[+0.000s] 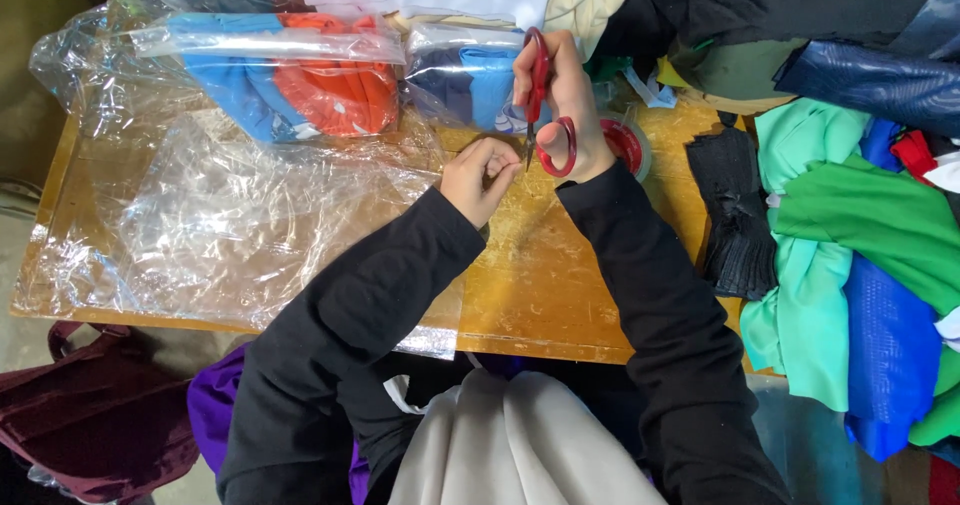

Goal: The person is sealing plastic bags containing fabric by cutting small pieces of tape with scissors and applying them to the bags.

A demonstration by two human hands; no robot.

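My right hand (572, 95) grips red-handled scissors (545, 105), their short blades pointing down toward my left hand. My left hand (480, 177) is curled into a loose fist just left of the blades, fingertips pinched together on something too small to make out. Both hands hover above a worn yellow wooden table (540, 265). Both arms wear black sleeves.
Clear plastic bags (230, 215) lie spread on the table's left. Bagged blue and orange garments (300, 80) sit at the back. A red tape roll (628, 143) lies behind my right hand. Green, blue and black fabric pieces (850, 255) pile at right. White cloth (510, 445) rests on my lap.
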